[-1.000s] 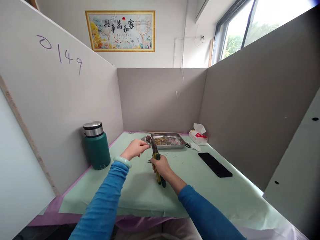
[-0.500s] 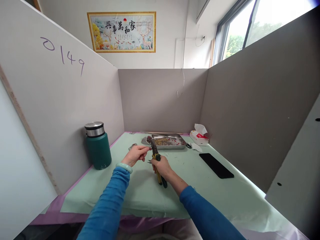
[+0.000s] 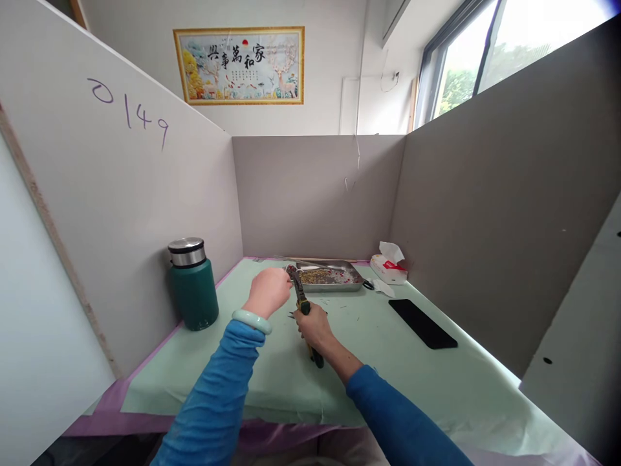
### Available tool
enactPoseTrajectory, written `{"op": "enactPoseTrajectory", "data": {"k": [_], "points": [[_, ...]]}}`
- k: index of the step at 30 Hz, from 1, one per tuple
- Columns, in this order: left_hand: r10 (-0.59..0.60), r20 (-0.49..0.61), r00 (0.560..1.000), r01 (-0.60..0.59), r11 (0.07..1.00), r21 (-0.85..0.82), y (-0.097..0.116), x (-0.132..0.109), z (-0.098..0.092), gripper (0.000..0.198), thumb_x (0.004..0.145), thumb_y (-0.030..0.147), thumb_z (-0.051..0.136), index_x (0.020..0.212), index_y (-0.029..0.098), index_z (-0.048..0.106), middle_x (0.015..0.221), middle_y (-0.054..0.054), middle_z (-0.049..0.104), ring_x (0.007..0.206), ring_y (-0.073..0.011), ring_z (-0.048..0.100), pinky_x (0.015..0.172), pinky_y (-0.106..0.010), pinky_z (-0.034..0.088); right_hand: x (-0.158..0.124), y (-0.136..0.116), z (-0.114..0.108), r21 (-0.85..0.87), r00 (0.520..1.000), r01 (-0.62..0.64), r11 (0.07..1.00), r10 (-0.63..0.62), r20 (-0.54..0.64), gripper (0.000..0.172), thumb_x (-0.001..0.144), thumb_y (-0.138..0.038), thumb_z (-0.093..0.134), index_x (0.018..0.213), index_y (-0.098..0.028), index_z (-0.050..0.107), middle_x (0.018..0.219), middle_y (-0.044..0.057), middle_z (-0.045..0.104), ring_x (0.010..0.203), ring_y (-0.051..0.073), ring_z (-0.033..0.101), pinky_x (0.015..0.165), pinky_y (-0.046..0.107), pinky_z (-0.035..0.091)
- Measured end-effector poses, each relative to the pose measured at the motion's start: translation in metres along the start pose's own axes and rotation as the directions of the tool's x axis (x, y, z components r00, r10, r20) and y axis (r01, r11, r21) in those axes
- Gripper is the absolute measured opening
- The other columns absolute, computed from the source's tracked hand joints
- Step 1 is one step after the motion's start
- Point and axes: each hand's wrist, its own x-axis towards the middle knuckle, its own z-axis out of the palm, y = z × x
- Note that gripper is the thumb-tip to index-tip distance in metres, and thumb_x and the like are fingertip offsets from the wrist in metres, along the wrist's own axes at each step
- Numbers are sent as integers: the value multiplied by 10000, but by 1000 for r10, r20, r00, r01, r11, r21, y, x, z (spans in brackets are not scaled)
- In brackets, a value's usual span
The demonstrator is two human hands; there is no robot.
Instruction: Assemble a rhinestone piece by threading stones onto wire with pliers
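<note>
grey panels walled in the work from the left, back and right of the frame. between them, across the lower half, lay a table under pale green cloth. a framed picture hung at upper centre. blue sleeves came up from the bottom edge. at centre left stood a green bottle with a silvery lid; at centre right a flat black slab lay aslant. a shallow metal tray of small gold-brown and reddish bits sat just above the hands.

the left hand, near the centre, curled inward beside the tool's head, fingertips mostly turned away; i could not tell how tightly they closed or on what. the right hand, just lower right of it, was wrapped firmly around the pliers. these slanted through the centre, head uppermost: dark, dull metal above, yellowish and blackish handles below. their jaws were too small to read. a pale bangle ringed the left wrist.
</note>
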Motion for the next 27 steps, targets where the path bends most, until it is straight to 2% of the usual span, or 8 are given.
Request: {"op": "enactPoseTrajectory", "data": {"k": [3,5,9,13,16,21,24,27], "points": [[28,114,993,-13,991,-131,-19,-5,6,296,757,400,522,650,152,644,496,9,447,461,-119,438,532,-272,433,-4,-1,-5,41,998,21,999,-24,55,94,707,-195,474,614,-189,462,464,-39,487,406,99,467,435,204,381],[60,156,986,-25,976,-215,-32,-10,14,409,798,480,441,773,129,649,522,31,422,414,-78,353,513,-264,450,-5,-1,-7,55,995,38,998,-42,92,90,698,-190,480,609,-186,466,460,-42,493,404,95,473,432,198,388],[84,171,982,-41,969,-244,-42,-13,19,485,831,510,354,754,114,623,536,39,394,406,-64,327,521,-267,470,-4,-1,-6,24,994,43,999,-45,100,82,691,-179,485,610,-182,476,453,-42,495,389,93,464,417,197,372],[55,160,986,-42,995,-87,-24,-3,0,331,780,393,501,593,148,620,463,23,410,444,-118,453,538,-276,451,0,-1,-1,-71,999,31,997,-29,22,97,714,-181,474,617,-182,483,485,-19,512,420,109,475,438,209,348],[44,76,996,-50,995,80,0,0,-11,202,680,193,608,484,155,578,539,-57,532,688,-229,588,661,-322,440,0,-2,5,-151,997,45,988,-53,-49,60,702,-176,515,644,-183,506,580,20,570,547,143,529,500,221,341],[31,-21,999,-26,979,201,21,-6,-5,134,667,64,570,565,129,627,737,-164,629,937,-319,584,764,-369,415,-2,-2,6,-184,995,52,981,-68,-77,19,696,-176,533,679,-183,527,628,38,597,604,158,545,523,225,340],[40,-16,999,-37,989,142,7,-9,5,183,750,193,548,602,143,643,660,-108,608,770,-253,603,678,-326,441,-3,-1,-1,-135,999,48,990,-51,-20,81,731,-181,472,662,-180,515,524,3,551,482,128,514,475,215,354],[77,32,997,-77,997,-9,-20,-15,19,356,839,375,436,679,145,656,509,-10,494,492,-135,500,551,-268,447,-5,0,-5,-86,997,68,994,-65,38,112,747,-199,446,664,-176,518,488,-20,528,426,111,495,448,208,367]]}}
